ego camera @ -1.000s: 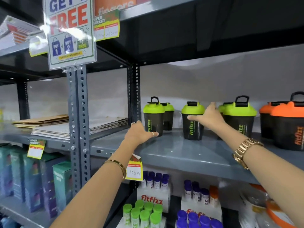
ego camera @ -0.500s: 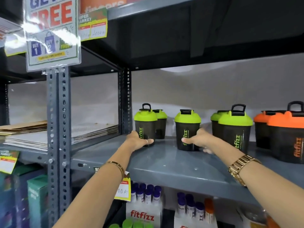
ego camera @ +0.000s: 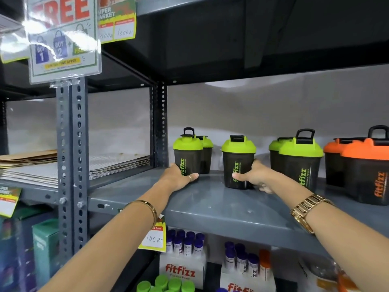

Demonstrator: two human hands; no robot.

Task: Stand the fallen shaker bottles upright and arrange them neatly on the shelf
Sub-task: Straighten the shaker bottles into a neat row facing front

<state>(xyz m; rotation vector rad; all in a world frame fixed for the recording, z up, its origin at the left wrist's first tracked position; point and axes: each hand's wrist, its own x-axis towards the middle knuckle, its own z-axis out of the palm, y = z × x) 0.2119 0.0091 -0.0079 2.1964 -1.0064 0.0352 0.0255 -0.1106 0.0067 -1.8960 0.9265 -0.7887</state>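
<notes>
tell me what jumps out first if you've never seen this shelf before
Two bare arms reach onto the grey shelf, the left hand and right hand each gripping the base of an upright green-lidded shaker. To the right stand more green shakers, then orange-lidded ones at the edge of view. At top left hangs a glossy sign reading FREE in big red letters.

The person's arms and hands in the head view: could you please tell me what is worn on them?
Both forearms are bare, with no sleeves. The left wrist carries a thin gold bangle, and the left hand has a ring. The right wrist wears a gold link-band watch.
</notes>
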